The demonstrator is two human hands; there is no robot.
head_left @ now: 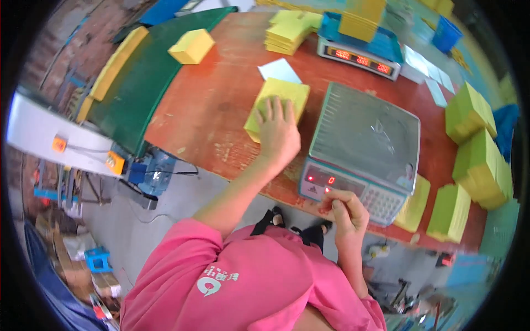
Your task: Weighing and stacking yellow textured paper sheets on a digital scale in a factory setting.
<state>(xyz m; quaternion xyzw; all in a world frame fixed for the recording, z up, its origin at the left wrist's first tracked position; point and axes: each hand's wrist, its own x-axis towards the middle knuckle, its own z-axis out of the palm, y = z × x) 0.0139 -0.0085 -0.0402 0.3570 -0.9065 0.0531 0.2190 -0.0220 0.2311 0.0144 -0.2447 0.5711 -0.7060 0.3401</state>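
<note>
My left hand (279, 132) lies on top of a stack of yellow paper (295, 95), its fingers stretched out and apart. A white sheet (280, 70) lies just beyond that stack. My right hand (348, 214) is closed, thumb and forefinger together, at the front panel of a digital scale (364, 135). Whatever it may pinch is hidden or too small to make out. The scale's grey weighing plate carries nothing, and its red display is lit.
Farther back, a second scale (359, 58) with a blue tray bears a yellow paper stack (361, 22). More yellow stacks (477, 160) stand on the red table's right side. To the left, a green conveyor belt (138, 88) carries yellow blocks (192, 47). A blue cup (446, 34) stands far right.
</note>
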